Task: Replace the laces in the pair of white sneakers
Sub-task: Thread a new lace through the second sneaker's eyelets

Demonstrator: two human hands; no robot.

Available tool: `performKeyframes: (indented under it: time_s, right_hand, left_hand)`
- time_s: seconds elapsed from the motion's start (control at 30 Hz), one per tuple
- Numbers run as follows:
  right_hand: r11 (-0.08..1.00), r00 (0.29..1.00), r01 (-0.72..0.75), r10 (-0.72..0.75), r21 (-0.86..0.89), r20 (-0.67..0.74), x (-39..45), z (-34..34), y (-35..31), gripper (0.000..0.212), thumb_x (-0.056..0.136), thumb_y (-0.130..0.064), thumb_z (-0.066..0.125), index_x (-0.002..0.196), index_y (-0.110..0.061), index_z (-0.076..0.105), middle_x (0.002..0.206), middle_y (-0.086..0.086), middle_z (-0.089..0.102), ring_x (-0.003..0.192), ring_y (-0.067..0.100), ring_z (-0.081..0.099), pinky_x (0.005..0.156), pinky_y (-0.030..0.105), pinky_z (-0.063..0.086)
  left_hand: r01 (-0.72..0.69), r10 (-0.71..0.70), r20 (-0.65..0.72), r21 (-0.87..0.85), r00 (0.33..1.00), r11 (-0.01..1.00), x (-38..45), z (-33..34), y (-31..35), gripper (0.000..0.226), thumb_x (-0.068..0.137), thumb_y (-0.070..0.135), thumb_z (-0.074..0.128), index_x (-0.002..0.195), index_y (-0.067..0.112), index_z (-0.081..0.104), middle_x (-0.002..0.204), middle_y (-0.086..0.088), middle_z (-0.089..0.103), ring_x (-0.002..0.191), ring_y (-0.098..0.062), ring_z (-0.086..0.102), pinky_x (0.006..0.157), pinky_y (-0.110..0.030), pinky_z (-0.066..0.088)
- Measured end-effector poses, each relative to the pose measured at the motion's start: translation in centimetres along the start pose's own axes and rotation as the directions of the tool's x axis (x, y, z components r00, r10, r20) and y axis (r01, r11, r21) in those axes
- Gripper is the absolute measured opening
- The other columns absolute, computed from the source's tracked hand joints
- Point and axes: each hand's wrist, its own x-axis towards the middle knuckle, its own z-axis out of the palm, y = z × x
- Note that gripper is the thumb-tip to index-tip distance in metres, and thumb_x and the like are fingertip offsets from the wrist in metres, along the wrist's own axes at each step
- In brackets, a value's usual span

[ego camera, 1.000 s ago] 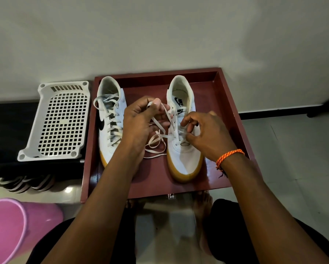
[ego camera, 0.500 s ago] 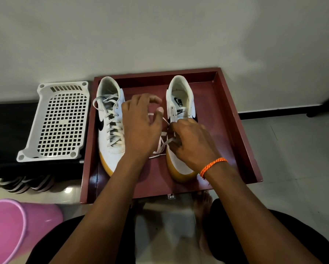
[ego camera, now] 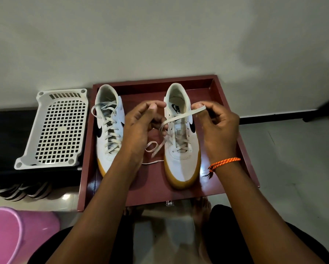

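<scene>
Lacing of the right sneaker [ego camera: 180, 149] in the red tray [ego camera: 230, 119] is in hand, lower eyelets threaded: right hand [ego camera: 217, 128] pinches the lace [ego camera: 180, 117] end, left hand [ego camera: 140, 126] curled, grasp unclear; next, feed the next eyelet.

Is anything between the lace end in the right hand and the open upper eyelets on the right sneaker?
Nothing visible. The right hand pinches the lace above the right sneaker, whose upper eyelets lie bare. The left hand holds the other lace strand off to the sneaker's left.
</scene>
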Motion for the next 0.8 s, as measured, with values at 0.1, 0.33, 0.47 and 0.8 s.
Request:
performKeyframes:
  time_s: [0.1, 0.33, 0.47, 0.8]
  right_hand:
    - [0.986, 0.994, -0.079, 0.089, 0.146, -0.063, 0.4, -0.2, 0.0, 0.011, 0.097, -0.016, 0.074, 0.101, -0.008, 0.081, 0.081, -0.002, 0.074, 0.066, 0.005, 0.059, 0.063, 0.022, 0.048]
    - [0.935, 0.958, -0.152, 0.218, 0.319, -0.185, 1.4, -1.1, 0.8, 0.017, 0.099, -0.015, 0.072, 0.103, 0.0, 0.079, 0.074, 0.0, 0.069, 0.053, 0.011, 0.044, 0.052, 0.023, 0.041]
    - [0.915, 0.945, -0.194, 0.271, 0.353, -0.183, 1.6, -1.4, 1.2, 0.01, 0.097, -0.008, 0.071, 0.099, -0.004, 0.08, 0.069, -0.001, 0.066, 0.053, 0.011, 0.046, 0.051, 0.022, 0.04]
    - [0.888, 0.912, -0.373, 0.296, 0.268, 0.285, 0.3, -0.2, 0.2, 0.015, 0.098, -0.002, 0.065, 0.099, -0.003, 0.08, 0.073, 0.007, 0.066, 0.062, 0.012, 0.051, 0.059, 0.025, 0.042]
  left_hand:
    - [0.01, -0.02, -0.115, -0.088, 0.993, 0.996, 0.2, -0.2, 0.2, 0.03, 0.111, 0.025, 0.053, 0.114, 0.001, 0.072, 0.066, -0.008, 0.059, 0.055, -0.021, 0.058, 0.056, -0.031, 0.052]
    - [0.0, -0.001, -0.453, -0.004, 0.892, 1.0, 0.6, -0.8, 0.6, 0.042, 0.109, 0.034, 0.058, 0.078, 0.01, 0.074, 0.049, 0.0, 0.034, 0.038, -0.008, 0.029, 0.039, -0.019, 0.03]
    - [0.09, 0.05, -0.623, 0.191, 0.78, 0.977, 0.8, -2.0, 0.0, 0.044, 0.099, 0.04, 0.055, 0.064, 0.021, 0.074, 0.052, 0.004, 0.049, 0.049, -0.017, 0.047, 0.059, -0.042, 0.06]
    - [-0.219, 0.207, 0.079, 0.49, 0.975, 0.844, 0.2, 0.6, -2.1, 0.024, 0.106, 0.011, 0.056, 0.114, 0.016, 0.078, 0.111, 0.007, 0.077, 0.105, -0.009, 0.072, 0.09, -0.022, 0.055]
